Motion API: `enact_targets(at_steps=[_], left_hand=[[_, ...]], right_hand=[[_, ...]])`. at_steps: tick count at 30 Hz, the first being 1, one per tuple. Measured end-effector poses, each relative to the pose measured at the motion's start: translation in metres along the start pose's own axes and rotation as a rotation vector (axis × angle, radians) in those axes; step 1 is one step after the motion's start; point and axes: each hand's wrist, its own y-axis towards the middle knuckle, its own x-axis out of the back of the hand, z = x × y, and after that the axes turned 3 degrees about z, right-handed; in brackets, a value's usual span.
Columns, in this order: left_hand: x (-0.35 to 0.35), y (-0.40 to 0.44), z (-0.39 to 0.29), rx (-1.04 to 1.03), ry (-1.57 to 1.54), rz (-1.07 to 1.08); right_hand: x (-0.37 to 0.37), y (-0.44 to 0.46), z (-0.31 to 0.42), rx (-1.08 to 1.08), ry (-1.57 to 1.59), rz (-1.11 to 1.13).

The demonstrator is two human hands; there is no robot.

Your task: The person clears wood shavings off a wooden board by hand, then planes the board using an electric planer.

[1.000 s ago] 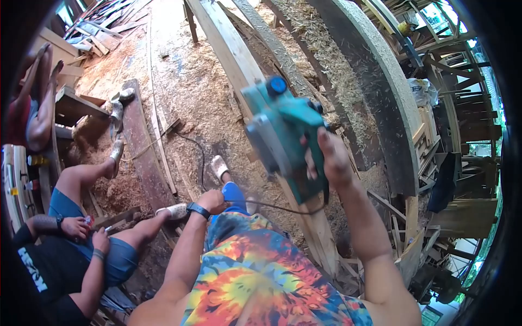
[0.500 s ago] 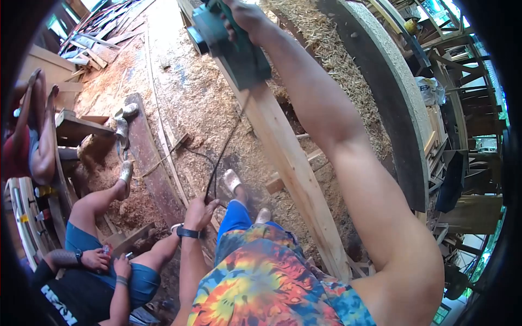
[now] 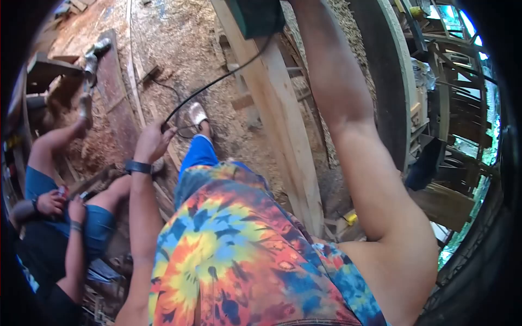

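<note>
At the left of centre my left hand (image 3: 153, 142), with a dark wristband, is closed round a black power cord (image 3: 217, 80). The cord runs up to a green power tool (image 3: 255, 17) at the top edge, of which only the rear part shows. That tool rests on a long pale wooden beam (image 3: 283, 114) running from the top down to the lower middle. My right arm stretches up beside the tool, and its hand lies beyond the top edge of the frame.
A seated person (image 3: 98, 217) in blue shorts is at the lower left, hands in the lap. Wood shavings (image 3: 179, 49) cover the ground. A reddish plank (image 3: 114, 92) lies at the left, a large dark beam (image 3: 383, 70) at the right. Stacked timber stands behind it.
The tool went from mid-frame up along the beam and now mostly leaves the top edge, with my right hand. My left hand has risen with the cord, and the view has shifted.
</note>
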Motion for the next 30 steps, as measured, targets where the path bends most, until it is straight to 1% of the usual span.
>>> enact_targets(at_steps=[3,4,6,7,8,9,10,11,12,13,14,15,17,20,23,24,27,28,30], left_hand=[[-0.027,-0.027,-0.012,0.014,0.117,0.055],[-0.043,-0.036,-0.01,-0.03,0.099,0.013],[-0.072,-0.055,-0.011,-0.015,0.096,0.087],[-0.088,-0.062,-0.011,-0.012,0.1,0.123],[-0.109,-0.07,-0.008,-0.069,0.108,0.125],[-0.125,-0.078,-0.014,-0.049,0.135,0.205],[-0.144,-0.086,-0.017,-0.073,0.148,0.283],[-0.177,-0.087,-0.002,-0.097,0.173,0.356],[-0.178,-0.102,-0.025,-0.091,0.263,0.392],[-0.188,-0.111,-0.036,-0.126,0.253,0.458],[-0.194,-0.119,-0.048,-0.167,0.255,0.493],[-0.212,-0.123,-0.044,-0.201,0.273,0.503],[-0.236,-0.131,-0.043,-0.209,0.275,0.521],[-0.232,-0.137,-0.059,-0.283,0.244,0.533],[-0.243,-0.127,-0.045,-0.297,0.247,0.5],[-0.239,-0.121,-0.046,-0.268,0.279,0.534],[-0.22,-0.108,-0.045,-0.268,0.208,0.483],[-0.202,-0.104,-0.055,-0.27,0.244,0.506],[-0.197,-0.093,-0.048,-0.224,0.248,0.483]], right_hand=[[0.017,-0.111,0.0,0.012,-0.052,-0.007],[0.02,-0.15,0.0,0.011,-0.067,-0.008],[0.022,-0.236,0.001,-0.001,-0.093,-0.021],[0.021,-0.281,0.004,-0.055,-0.099,-0.033],[0.02,-0.326,0.007,-0.109,-0.105,-0.048],[0.019,-0.37,0.006,-0.105,-0.105,-0.051],[0.016,-0.414,0.004,-0.134,-0.018,-0.076],[0.014,-0.456,0.003,-0.141,-0.011,-0.106],[0.013,-0.496,0.001,-0.208,-0.033,-0.177],[0.014,-0.534,-0.001,-0.237,-0.032,-0.19],[0.014,-0.568,-0.002,-0.277,-0.006,-0.223],[0.013,-0.599,-0.002,-0.32,0.022,-0.258],[0.011,-0.647,-0.002,-0.358,0.099,-0.301],[0.002,-0.672,-0.003,-0.394,0.108,-0.382],[0.005,-0.662,-0.005,-0.387,0.102,-0.36],[0.006,-0.654,-0.004,-0.389,0.108,-0.35],[0.01,-0.61,0.001,-0.373,0.051,-0.298],[0.013,-0.594,0.0,-0.364,0.038,-0.277],[0.012,-0.548,0.002,-0.325,0.017,-0.234]])
